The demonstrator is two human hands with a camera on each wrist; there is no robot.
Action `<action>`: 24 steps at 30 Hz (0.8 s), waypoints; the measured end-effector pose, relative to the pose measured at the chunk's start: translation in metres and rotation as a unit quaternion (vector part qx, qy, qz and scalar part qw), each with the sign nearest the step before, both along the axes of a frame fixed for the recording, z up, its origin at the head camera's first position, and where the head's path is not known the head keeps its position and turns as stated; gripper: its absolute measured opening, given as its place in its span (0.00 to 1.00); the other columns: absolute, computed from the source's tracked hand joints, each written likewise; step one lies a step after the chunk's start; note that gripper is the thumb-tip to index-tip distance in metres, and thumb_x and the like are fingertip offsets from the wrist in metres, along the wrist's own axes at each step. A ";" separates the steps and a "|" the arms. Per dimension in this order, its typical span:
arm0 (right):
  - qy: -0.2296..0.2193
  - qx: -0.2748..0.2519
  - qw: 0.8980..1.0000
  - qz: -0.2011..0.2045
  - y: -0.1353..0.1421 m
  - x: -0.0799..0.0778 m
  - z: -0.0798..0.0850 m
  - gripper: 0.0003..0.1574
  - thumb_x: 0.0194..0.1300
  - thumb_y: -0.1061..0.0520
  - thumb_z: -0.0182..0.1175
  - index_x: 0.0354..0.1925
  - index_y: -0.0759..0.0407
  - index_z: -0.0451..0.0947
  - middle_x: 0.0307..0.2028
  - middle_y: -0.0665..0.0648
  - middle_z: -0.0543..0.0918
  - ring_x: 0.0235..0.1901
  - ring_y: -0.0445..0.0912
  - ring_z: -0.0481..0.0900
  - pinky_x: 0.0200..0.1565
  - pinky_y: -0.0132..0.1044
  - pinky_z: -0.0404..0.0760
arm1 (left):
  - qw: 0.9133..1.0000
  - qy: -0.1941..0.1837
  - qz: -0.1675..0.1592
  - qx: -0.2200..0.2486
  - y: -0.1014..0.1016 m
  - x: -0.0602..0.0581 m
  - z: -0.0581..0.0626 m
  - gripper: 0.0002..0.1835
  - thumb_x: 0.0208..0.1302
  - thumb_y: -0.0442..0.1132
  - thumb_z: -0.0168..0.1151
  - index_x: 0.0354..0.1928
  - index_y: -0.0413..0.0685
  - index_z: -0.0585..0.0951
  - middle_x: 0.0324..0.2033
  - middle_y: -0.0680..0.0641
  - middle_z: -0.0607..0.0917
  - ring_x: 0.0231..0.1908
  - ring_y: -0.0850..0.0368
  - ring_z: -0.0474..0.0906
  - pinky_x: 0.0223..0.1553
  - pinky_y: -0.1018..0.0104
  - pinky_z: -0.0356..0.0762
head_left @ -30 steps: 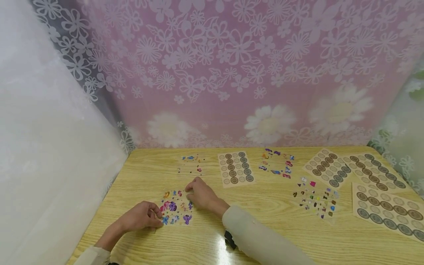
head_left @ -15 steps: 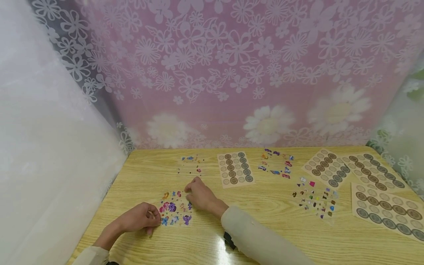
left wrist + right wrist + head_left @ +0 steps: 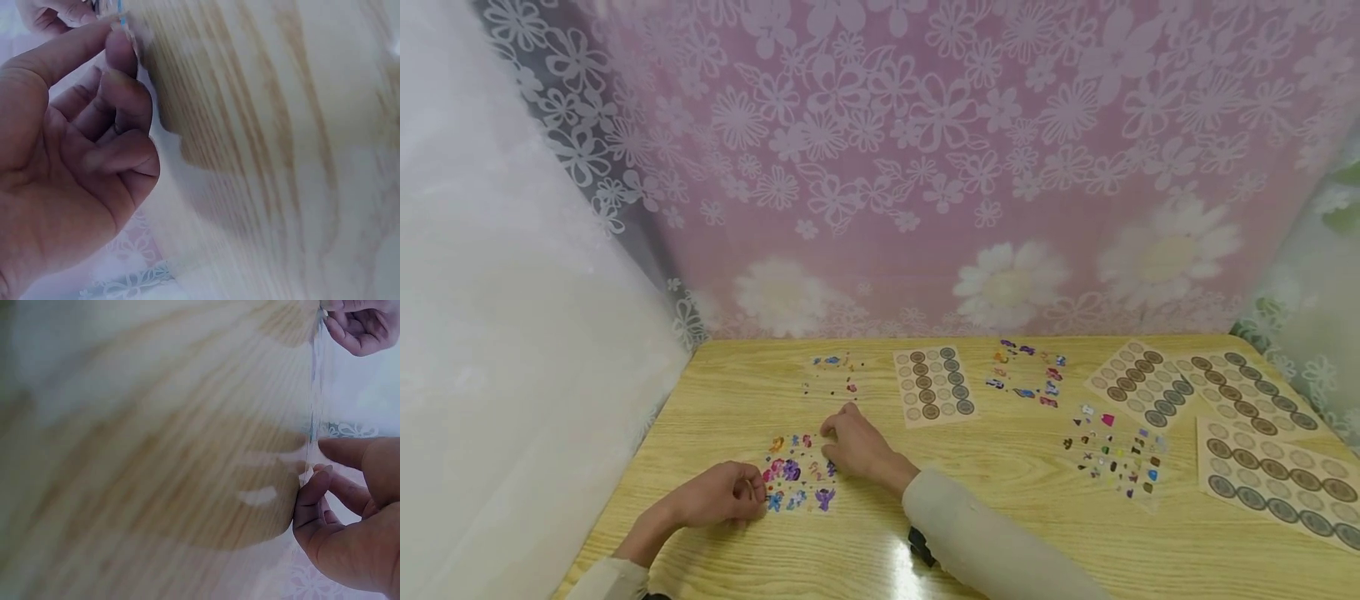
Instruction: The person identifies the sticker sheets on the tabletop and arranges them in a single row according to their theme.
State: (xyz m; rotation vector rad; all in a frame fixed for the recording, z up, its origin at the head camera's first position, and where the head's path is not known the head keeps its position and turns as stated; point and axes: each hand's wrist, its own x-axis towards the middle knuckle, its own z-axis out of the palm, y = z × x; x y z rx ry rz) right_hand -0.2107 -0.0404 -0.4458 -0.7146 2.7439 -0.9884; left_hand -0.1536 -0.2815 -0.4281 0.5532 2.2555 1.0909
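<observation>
A clear sticker sheet (image 3: 792,470) with small colourful pony figures lies on the table in the head view. At its left edge, my left hand (image 3: 726,494) pinches it between thumb and index finger. In the left wrist view the fingertips of the left hand (image 3: 87,119) meet at a thin edge with a blue streak, the other fingers curled loosely. My right hand (image 3: 861,446) rests at the sheet's right edge, index and thumb apart. The right wrist view has the right hand (image 3: 350,512) touching the sheet (image 3: 312,394), seen almost edge-on.
Behind lie another clear sticker sheet (image 3: 831,375) and a tan sheet of round stickers (image 3: 935,385). Farther right are two more clear sticker sheets and several tan round-sticker sheets (image 3: 1277,475). A pink flowered curtain (image 3: 880,167) hangs behind the wooden table (image 3: 1000,467).
My left fingers have shifted slightly along the sheet's left edge, the thumb and fingertips drawing closer together. My right hand and the sheet have stayed almost still.
</observation>
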 end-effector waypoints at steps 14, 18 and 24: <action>-0.060 -0.096 0.993 -0.016 0.017 -0.004 0.004 0.18 0.64 0.50 0.51 0.50 0.55 0.73 0.44 0.52 0.70 0.39 0.43 0.70 0.40 0.37 0.72 | 0.999 0.001 0.032 0.042 -0.016 -0.011 0.015 0.16 0.65 0.41 0.50 0.49 0.38 0.70 0.34 0.37 0.77 0.27 0.42 0.73 0.23 0.60 0.71; -0.068 -0.128 0.989 -0.035 0.027 -0.008 0.006 0.19 0.64 0.50 0.51 0.51 0.56 0.72 0.46 0.53 0.71 0.41 0.45 0.72 0.41 0.38 0.72 | 0.994 0.020 0.090 0.055 -0.019 -0.019 0.018 0.20 0.65 0.44 0.51 0.53 0.39 0.67 0.42 0.36 0.74 0.37 0.41 0.74 0.28 0.54 0.72; -0.080 -0.163 0.982 -0.058 0.043 -0.013 0.010 0.21 0.65 0.51 0.50 0.54 0.56 0.69 0.49 0.56 0.71 0.44 0.47 0.73 0.41 0.41 0.73 | 0.979 0.067 0.165 0.095 -0.024 -0.033 0.018 0.21 0.62 0.44 0.54 0.56 0.46 0.66 0.51 0.36 0.70 0.46 0.43 0.72 0.37 0.49 0.72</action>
